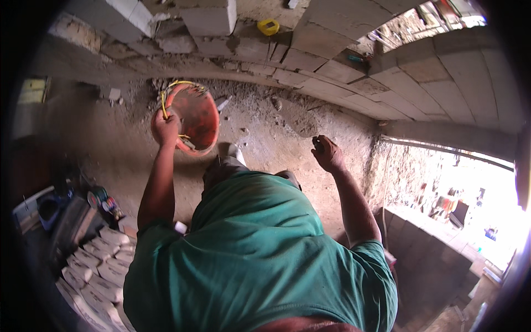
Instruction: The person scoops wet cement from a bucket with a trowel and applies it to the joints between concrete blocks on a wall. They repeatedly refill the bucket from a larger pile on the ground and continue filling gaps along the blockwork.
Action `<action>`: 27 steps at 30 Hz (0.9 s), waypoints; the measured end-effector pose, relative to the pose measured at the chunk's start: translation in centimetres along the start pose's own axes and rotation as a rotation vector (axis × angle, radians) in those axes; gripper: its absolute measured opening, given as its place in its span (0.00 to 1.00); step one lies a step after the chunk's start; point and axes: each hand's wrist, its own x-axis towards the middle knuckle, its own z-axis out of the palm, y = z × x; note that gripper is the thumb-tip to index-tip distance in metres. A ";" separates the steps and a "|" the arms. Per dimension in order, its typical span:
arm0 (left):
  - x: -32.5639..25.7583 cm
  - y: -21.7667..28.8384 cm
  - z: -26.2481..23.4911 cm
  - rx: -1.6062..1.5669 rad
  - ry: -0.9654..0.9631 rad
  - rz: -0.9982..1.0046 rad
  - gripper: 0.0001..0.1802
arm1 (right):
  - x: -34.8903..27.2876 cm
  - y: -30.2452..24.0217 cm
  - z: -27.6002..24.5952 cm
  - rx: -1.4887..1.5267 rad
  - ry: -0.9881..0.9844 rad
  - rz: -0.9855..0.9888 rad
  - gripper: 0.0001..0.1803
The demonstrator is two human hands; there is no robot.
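Observation:
My left hand is closed round the yellow handle of an orange-red bucket. The bucket tilts, its open mouth facing right, and grey residue coats the inside. Out to the right, my right hand is closed on a dark handle. A grey, mortar-coloured blade stretches up-left from that fist, like a trowel's, though it blends with the dusty ground. My shoes show just beyond the hem of my green shirt.
A low course of pale blocks runs across the far side, with a yellow tape measure on it. Filled sacks are stacked at lower left. A block wall stands at lower right beside a bright opening. Rubble lies along the blocks.

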 end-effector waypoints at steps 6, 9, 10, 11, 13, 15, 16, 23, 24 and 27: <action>-5.8 -4.6 -1.3 0.149 0.042 -0.239 0.13 | 7.5 5.4 -2.3 -0.016 -0.096 0.026 0.20; -9.2 -4.6 -1.7 0.150 0.093 -0.311 0.14 | 12.1 9.6 -1.9 -0.031 -0.084 -0.113 0.20; -10.3 -3.1 -1.6 0.190 0.112 -0.326 0.14 | 13.7 10.8 -1.5 -0.029 -0.081 -0.157 0.20; -11.3 -0.4 -1.5 0.231 0.126 -0.341 0.15 | 15.2 12.2 -1.0 -0.050 -0.077 -0.170 0.21; -12.8 1.1 -0.4 0.262 0.167 -0.292 0.14 | 17.5 14.3 -0.6 -0.041 -0.068 -0.213 0.22; -16.1 1.9 0.9 0.279 0.230 -0.419 0.15 | 19.8 16.2 0.2 -0.022 -0.074 -0.253 0.23; -17.5 2.2 1.4 0.286 0.259 -0.477 0.16 | 20.7 16.8 0.6 -0.017 -0.073 -0.262 0.23; -23.2 4.0 4.9 0.198 0.249 -0.564 0.17 | 21.9 17.2 1.7 0.055 -0.086 -0.196 0.24; -23.6 4.4 5.1 0.184 0.235 -0.567 0.16 | 21.4 16.3 1.7 0.054 -0.085 -0.152 0.24; -24.4 4.0 5.8 0.146 0.204 -0.537 0.13 | 20.5 14.5 3.3 0.143 -0.040 -0.066 0.22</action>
